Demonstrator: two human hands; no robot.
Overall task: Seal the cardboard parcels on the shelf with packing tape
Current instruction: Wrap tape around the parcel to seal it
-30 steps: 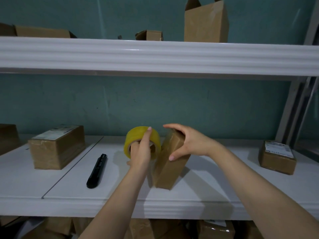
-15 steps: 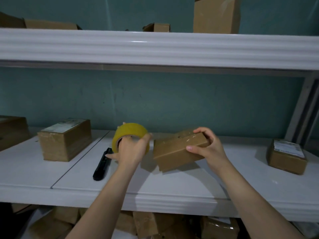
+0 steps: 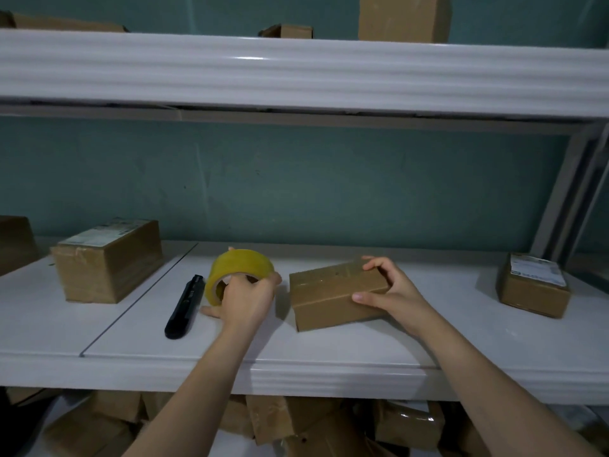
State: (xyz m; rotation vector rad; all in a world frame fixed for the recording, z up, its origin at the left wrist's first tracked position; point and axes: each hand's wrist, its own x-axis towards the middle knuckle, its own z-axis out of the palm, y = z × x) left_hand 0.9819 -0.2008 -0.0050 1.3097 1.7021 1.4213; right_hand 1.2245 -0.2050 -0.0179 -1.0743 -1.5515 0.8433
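Under the near shelf edge: heap of cardboard boxes (image 3: 296,423), dim, condition not legible. Shelf board (image 3: 329,361), white, carries all that follows. Cutter (image 3: 184,306), black, lying loose just left of the left hand; liable to be swept off the near edge if the hand swings that way. Left hand (image 3: 245,300), fingers curled round the tape roll (image 3: 239,272), yellow, standing on edge on the board; free end of the tape not visible, so it may have stuck back down and need picking loose. Right hand (image 3: 392,291), clasping the right end of the small parcel (image 3: 333,298), thumb on the near face, fingers hooked over the far top edge; the parcel appears to rest flat, mid-shelf, just right of the roll and apart from it. Likely faults: the light parcel skids or turns when the tape is pulled against a one-handed hold; the strip lands crooked or misses the flap seam. Farther left, large box (image 3: 108,262); far right, labelled box (image 3: 534,285). Upper shelf (image 3: 296,70), more boxes on top.
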